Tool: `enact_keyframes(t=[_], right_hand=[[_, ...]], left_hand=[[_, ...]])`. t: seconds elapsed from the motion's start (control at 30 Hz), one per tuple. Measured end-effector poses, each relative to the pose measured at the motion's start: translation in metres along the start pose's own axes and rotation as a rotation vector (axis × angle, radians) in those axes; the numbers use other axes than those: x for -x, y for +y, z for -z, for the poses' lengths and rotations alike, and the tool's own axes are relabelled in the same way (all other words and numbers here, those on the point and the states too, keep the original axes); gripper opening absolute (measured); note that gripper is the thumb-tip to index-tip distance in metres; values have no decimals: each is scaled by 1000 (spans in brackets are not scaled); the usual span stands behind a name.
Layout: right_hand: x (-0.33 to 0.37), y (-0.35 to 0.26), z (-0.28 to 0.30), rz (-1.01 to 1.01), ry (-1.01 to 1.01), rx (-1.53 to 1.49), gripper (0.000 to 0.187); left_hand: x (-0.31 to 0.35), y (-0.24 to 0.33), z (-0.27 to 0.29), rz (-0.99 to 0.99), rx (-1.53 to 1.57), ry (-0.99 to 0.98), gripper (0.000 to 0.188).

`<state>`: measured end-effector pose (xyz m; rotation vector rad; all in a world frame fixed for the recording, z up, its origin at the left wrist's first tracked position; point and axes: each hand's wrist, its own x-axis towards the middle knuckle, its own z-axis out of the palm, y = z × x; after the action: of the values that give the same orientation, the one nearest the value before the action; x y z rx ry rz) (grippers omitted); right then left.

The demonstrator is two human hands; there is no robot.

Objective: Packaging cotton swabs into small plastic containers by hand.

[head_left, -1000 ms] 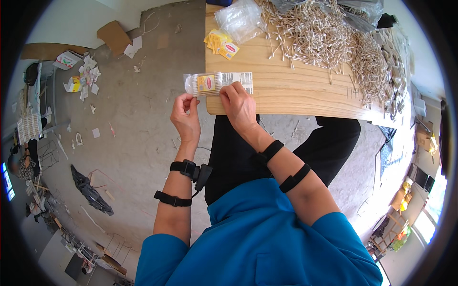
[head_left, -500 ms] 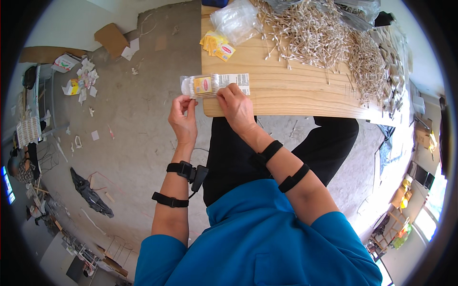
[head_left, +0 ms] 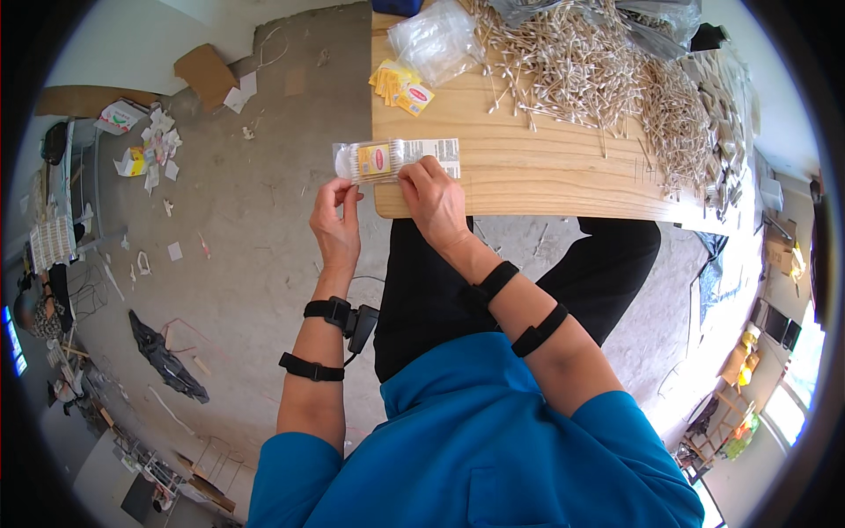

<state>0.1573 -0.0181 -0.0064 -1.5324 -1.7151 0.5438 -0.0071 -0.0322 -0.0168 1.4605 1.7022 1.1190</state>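
At the near left corner of the table lies a clear bag of cotton swabs with a yellow label showing through it. Its left end juts past the table edge. My left hand pinches the bag's near left edge between thumb and fingers. With bent fingers, my right hand grips the bag's near edge, partly covering a printed pale panel at its right end. Beyond the bag lie several yellow cards and a stack of clear plastic bags.
Loose cotton swabs are heaped across the far right of the wooden table. Pale packs line its right side. Paper scraps, a cardboard piece and a crumpled black bag lie on the floor at left.
My right fingers have shifted slightly left along the bag, and my left forearm has moved a little to the left. Both hands keep their hold on the bag.
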Motion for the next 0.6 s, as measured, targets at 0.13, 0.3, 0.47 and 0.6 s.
enact_keyframes(t=[0.13,0.3,0.47,0.6], right_hand=[[0,0,0,-4,-12,14,5],[0,1,0,9,-25,7,5],[1,-1,2,8,3,1,7],[1,0,3,28,-31,14,7]], left_hand=[[0,0,-1,-20,-24,8,9],[0,-1,-1,-28,-41,14,9],[0,1,-1,-42,-39,16,9],[0,1,-1,-51,-44,16,8]])
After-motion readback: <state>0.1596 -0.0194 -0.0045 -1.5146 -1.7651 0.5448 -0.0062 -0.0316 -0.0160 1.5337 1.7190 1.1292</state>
